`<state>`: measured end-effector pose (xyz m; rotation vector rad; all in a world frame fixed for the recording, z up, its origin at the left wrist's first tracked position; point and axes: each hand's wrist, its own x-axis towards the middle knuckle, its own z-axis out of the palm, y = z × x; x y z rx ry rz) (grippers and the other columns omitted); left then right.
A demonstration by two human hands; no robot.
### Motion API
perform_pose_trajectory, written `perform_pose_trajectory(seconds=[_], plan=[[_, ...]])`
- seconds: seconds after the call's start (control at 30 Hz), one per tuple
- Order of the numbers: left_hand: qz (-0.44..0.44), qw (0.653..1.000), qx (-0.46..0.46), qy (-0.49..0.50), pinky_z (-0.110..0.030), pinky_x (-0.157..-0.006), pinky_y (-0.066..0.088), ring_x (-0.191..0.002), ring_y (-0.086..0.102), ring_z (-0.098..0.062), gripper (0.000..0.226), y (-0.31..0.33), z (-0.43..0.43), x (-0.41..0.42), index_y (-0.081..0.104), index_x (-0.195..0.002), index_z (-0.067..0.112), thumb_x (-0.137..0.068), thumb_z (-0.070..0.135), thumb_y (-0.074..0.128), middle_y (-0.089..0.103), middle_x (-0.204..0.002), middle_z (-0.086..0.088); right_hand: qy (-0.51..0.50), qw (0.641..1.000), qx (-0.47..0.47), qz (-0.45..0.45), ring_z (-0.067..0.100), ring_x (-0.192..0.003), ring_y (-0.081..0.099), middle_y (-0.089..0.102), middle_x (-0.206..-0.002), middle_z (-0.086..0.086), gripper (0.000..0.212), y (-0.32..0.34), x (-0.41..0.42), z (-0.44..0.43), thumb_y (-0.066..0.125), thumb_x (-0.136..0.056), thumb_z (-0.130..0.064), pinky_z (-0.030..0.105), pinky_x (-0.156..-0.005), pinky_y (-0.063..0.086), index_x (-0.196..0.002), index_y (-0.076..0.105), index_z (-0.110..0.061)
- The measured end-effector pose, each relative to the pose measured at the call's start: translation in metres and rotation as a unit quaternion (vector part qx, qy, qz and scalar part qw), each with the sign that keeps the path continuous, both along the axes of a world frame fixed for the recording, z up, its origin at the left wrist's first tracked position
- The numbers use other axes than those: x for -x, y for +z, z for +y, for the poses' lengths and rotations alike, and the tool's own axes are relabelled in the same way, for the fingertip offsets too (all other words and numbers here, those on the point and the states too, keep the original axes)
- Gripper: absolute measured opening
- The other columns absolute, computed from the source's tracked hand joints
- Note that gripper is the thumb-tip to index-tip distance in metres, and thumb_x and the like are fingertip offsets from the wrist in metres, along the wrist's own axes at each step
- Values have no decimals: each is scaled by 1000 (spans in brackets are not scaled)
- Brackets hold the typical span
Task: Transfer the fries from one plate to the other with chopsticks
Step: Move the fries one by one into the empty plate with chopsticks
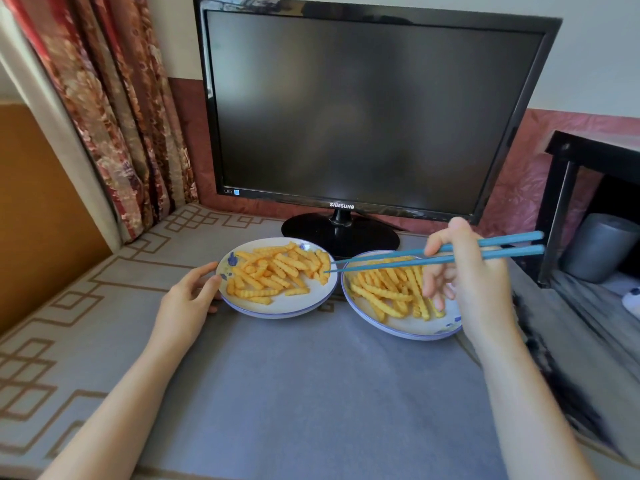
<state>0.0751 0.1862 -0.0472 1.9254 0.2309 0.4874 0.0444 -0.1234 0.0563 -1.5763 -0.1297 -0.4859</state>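
Crinkle-cut fries (273, 273) were split across both plates: a pile on the left plate (277, 308), another on the right plate (412, 329), rims nearly touching. Blue chopsticks (433, 255) sat pinched in the right hand (474, 271), tips slightly apart, at the fries on the left plate's right edge. Left hand (192, 296) gripped the left plate's rim, fingers curled round it. Both plates on a grey mat (311, 393); Samsung monitor (374, 112) behind, screen dark.
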Motion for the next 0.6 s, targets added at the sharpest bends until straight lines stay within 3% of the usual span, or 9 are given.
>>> perform_pose_trajectory(seconds=[0.23,0.37,0.6], plan=[[-2,1000,6,-3,-2,-53,45,-72,61,-8,30,-1,1,-1,59,-125,16,-97,20,48,68,-86,8,68,997,14,43,21,-28,32,45,-37,14,46,-22,-9,24,35,-102,-28,19,-33,28,-64,53,-9],[-5,1000,2,2,-3,-53,45,-73,61,-8,31,-2,2,-2,58,-126,17,-97,20,48,70,-96,-4,73,996,21,44,21,-28,33,45,-37,12,46,-29,-15,29,36,-103,-30,19,-33,29,-65,54,-10],[-6,1000,-3,9,0,-52,42,-70,59,-7,31,1,-1,0,57,-127,14,-97,18,48,67,-91,-3,47,996,1,71,22,-28,37,49,-39,14,48,-31,-18,33,36,-102,-32,20,-34,31,-62,51,-9]])
